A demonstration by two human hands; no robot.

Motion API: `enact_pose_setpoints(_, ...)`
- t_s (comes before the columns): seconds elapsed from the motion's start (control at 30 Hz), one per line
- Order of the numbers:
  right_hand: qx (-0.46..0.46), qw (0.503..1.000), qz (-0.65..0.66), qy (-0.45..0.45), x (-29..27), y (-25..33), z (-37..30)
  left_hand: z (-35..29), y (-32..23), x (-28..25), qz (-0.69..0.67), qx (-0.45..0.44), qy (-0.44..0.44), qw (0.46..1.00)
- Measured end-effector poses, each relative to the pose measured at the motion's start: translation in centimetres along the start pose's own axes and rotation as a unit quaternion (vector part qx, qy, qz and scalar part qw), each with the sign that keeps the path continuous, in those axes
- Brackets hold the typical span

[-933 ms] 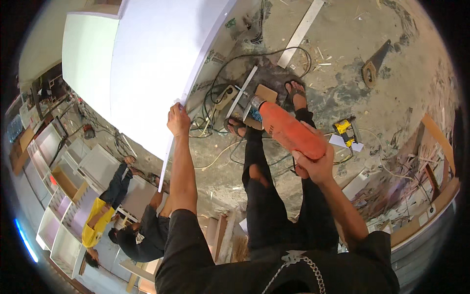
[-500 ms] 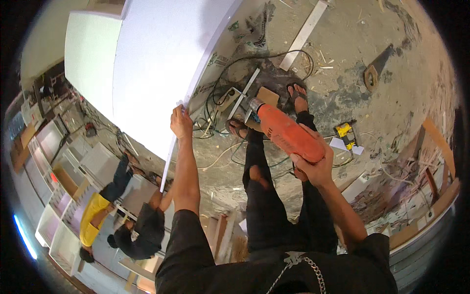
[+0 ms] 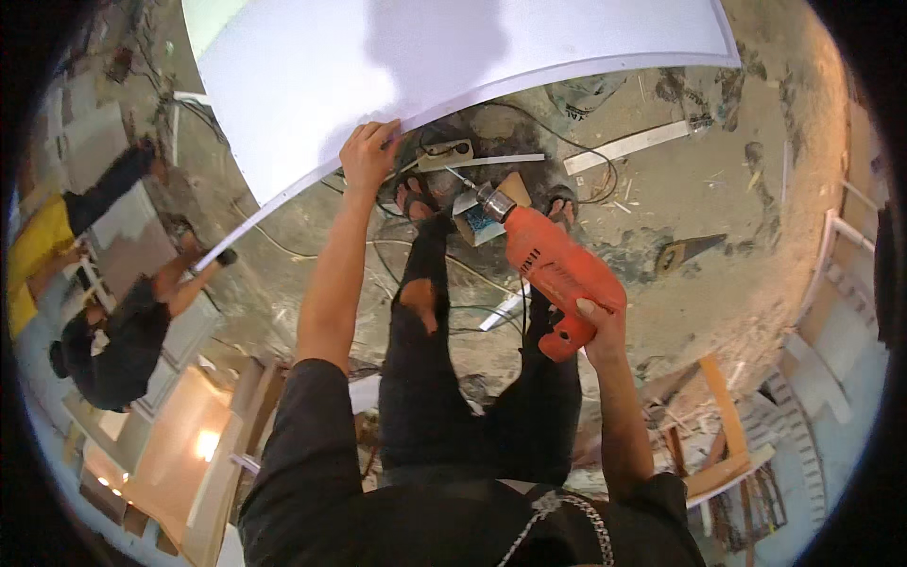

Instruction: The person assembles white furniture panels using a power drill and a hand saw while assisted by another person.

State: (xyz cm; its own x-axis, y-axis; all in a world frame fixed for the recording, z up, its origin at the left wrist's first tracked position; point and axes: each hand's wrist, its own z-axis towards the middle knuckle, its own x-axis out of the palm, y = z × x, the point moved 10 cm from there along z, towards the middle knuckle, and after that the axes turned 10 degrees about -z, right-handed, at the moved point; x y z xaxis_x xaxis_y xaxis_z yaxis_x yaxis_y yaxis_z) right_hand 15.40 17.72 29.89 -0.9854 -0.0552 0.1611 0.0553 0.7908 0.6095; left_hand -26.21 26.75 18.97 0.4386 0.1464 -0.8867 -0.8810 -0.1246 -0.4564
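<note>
Right hand [image 3: 607, 331] is closed around the rear of an orange-red drill [image 3: 567, 265], thumb showing on the body, other fingers mostly hidden. The drill hangs in the air above the floor, chuck pointing away from my grip and off to its left. Left hand [image 3: 368, 159] is curled at the near edge of a big white panel [image 3: 293, 104] that spreads out past my knuckles; can't tell how tightly those fingers close, or what the little dark bit by the fingertips is. I'd guess the drill is pretty hefty and a touch nose-heavy, with a hard shell that could get slick, so the handle's the place to hold it, wrist lined up behind the chuck. Panel looks stiff but awkwardly wide, with a smooth face that'd probably slide under a flat palm and corners that might chip, so take it by the edge. Below my hands it's grimy, blotchy concrete floor [image 3: 661, 326]: a small box [image 3: 513, 187] with blue stuff in it under the drill's nose, a pale socket block [image 3: 444, 154] just past that, a handsaw [image 3: 675, 255] out to the right of my drill hand. Off left of my panel hand, two co-workers [image 3: 123, 350] are crouched or sitting low.
</note>
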Motion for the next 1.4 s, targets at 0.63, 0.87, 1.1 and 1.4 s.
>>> enact_pose_setpoints(0.63,-0.101,0.88,-0.45,-0.115,20.9,11.6,2.9,-0.4,4.6,1.0,-0.246,0.072,0.029,0.966)
enact_pose_setpoints(0.87,-0.068,0.882,-0.456,-0.098,23.4,11.9,4.3,-0.4,5.0,-0.1,-0.27,0.075,-0.02,0.96)
enact_pose_setpoints(1.1,-0.09,0.863,-0.488,-0.097,23.6,11.9,5.0,-0.2,4.9,0.4,-0.25,0.082,-0.008,0.965)
enact_pose_setpoints(1.4,-0.042,0.868,-0.48,-0.118,24.0,11.4,5.1,-0.1,4.8,0.8,-0.247,0.079,-0.001,0.966)
